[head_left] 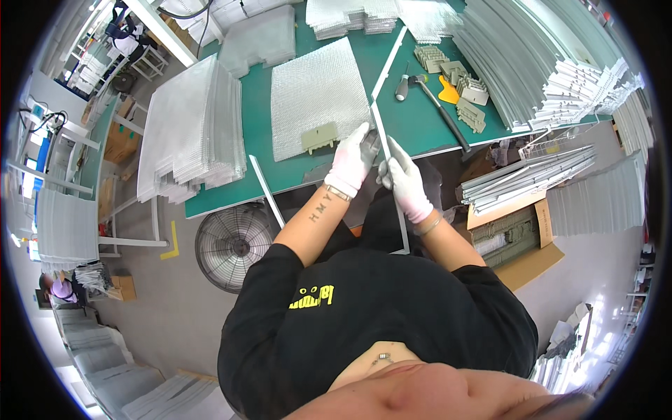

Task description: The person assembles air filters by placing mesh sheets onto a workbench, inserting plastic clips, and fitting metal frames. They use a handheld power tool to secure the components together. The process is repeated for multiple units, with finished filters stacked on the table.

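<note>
I see my left hand (353, 157) and right hand (404, 178) both closed on the strip (392, 175), which runs between them beside the mesh (315, 94).

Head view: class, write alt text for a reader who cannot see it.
Two white-gloved hands, left hand and right hand, grip a long thin silver metal strip at the edge of a green worktable, beside a square silver mesh panel bearing a small beige plastic clip.

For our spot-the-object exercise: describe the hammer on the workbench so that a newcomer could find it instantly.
Start at the green workbench, then look right of the silver mesh sheet. The hammer lies slanting beside a stack of beige plastic clips; its long dark handle, running to the table's near edge, sets it apart.
</note>
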